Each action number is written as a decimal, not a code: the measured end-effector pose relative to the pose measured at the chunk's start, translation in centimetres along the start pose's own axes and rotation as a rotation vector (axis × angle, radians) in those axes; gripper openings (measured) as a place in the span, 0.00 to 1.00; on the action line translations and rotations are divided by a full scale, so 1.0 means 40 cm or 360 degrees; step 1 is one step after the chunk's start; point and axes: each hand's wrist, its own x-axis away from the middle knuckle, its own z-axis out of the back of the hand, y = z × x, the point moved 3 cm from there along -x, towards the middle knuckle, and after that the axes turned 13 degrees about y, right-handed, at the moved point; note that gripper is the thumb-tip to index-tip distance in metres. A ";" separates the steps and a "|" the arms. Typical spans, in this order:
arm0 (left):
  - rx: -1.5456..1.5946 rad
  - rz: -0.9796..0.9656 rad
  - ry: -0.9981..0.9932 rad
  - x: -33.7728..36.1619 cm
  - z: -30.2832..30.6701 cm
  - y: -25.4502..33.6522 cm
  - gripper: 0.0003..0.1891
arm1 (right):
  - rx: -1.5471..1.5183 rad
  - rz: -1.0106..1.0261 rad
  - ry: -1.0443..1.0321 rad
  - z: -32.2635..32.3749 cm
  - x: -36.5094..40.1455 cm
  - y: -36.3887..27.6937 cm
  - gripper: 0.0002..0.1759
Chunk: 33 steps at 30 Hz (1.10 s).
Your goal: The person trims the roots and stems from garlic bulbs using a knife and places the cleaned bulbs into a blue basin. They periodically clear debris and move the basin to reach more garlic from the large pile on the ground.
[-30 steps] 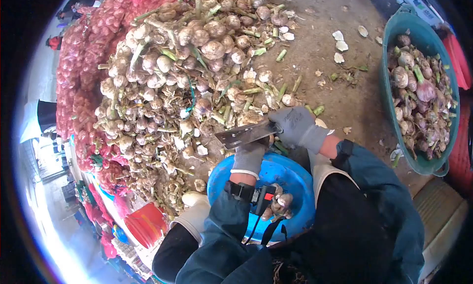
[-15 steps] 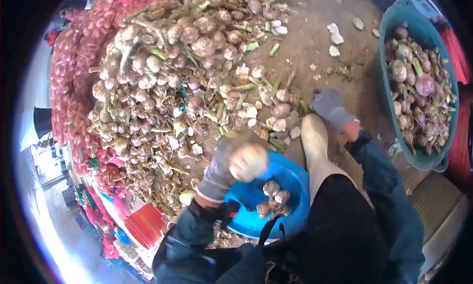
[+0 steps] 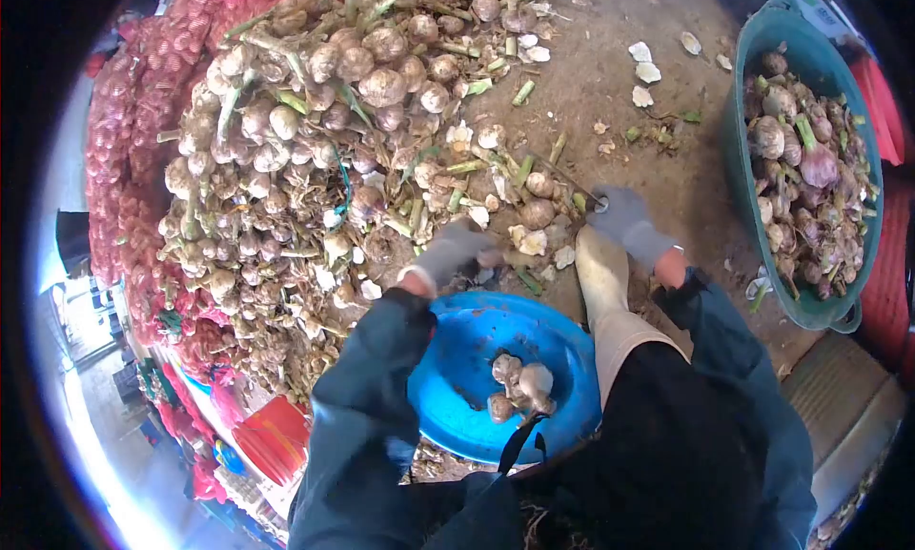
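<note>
L. gloved hand (image 3: 453, 254), over blue basin (image 3: 448, 402) w/ a bulb moments ago, is now at edge of garlic pile (image 3: 276, 169), fingers half-curled, hold unclear in blur. R. gloved hand (image 3: 624, 221), fingers closed on knife (image 3: 575, 182), nr. boot (image 3: 606, 278); garlic bulbs (image 3: 519, 386) sit in basin.

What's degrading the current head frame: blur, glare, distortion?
Head view: strong fisheye, black corners, objects near the edge bent; white-blue glare washes out the lower left; left hand smeared, probably by motion, fingertip contact unreadable; right hand slightly soft but legible; garlic bulbs in the blue basin clearer than the left hand.
</note>
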 end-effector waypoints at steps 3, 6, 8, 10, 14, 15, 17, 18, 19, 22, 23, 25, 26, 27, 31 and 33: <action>0.1793 0.0267 -0.0177 0.055 0.092 -0.033 0.19 | 0.0020 0.0100 -0.0031 0.051 0.031 -0.068 0.17; 0.2229 0.0233 -0.0026 0.118 0.122 -0.050 0.20 | 0.0029 0.0481 -0.0130 0.068 0.058 -0.191 0.13; 0.2523 0.0206 0.0008 0.151 0.116 -0.035 0.21 | 0.0035 0.0768 -0.0163 0.076 0.066 -0.264 0.12; 0.2316 0.0025 0.0107 0.173 0.085 -0.009 0.21 | 0.0049 0.0842 -0.0171 0.091 0.067 -0.314 0.10; 0.2373 0.0264 -0.0098 0.199 0.063 0.059 0.20 | 0.0036 0.0801 -0.0038 0.080 0.042 -0.324 0.09; 0.2232 0.0365 0.0011 0.198 0.050 0.061 0.20 | 0.0074 0.0812 -0.0131 0.079 0.041 -0.330 0.10; 0.1882 0.0166 0.0268 0.187 0.046 0.045 0.17 | 0.0116 0.0823 -0.0237 0.086 0.050 -0.338 0.11; 0.1160 -0.0265 0.0530 0.184 0.065 0.047 0.15 | 0.0119 0.0883 -0.0255 0.097 0.058 -0.345 0.11; 0.0409 -0.0666 0.0755 0.186 0.077 0.058 0.13 | 0.0120 0.0943 -0.0273 0.100 0.062 -0.350 0.12; 0.0932 -0.0001 0.0659 0.169 0.084 0.030 0.15 | 0.0402 0.0641 -0.0479 0.052 -0.002 -0.236 0.14; 0.1184 0.0335 0.0613 0.171 0.085 0.018 0.16 | 0.0422 0.0527 -0.0440 0.040 -0.022 -0.169 0.14; 0.1385 0.0146 0.0672 0.195 0.110 0.056 0.15 | 0.0436 0.0415 -0.0410 0.031 -0.028 -0.109 0.14; 0.2179 0.0475 0.0613 0.187 0.094 0.048 0.13 | 0.0395 0.0333 -0.0224 0.041 -0.014 -0.103 0.14; 0.2964 0.0816 0.0513 0.176 0.076 0.046 0.12 | 0.0357 0.0248 -0.0029 0.054 -0.002 -0.097 0.14; 0.3543 0.0410 0.0039 0.120 0.001 0.015 0.12 | 0.0199 0.0500 -0.0188 0.047 0.054 -0.220 0.13; 0.3295 0.0627 0.0382 0.120 -0.044 -0.024 0.14 | 0.0136 0.1012 -0.0143 0.051 0.082 -0.288 0.08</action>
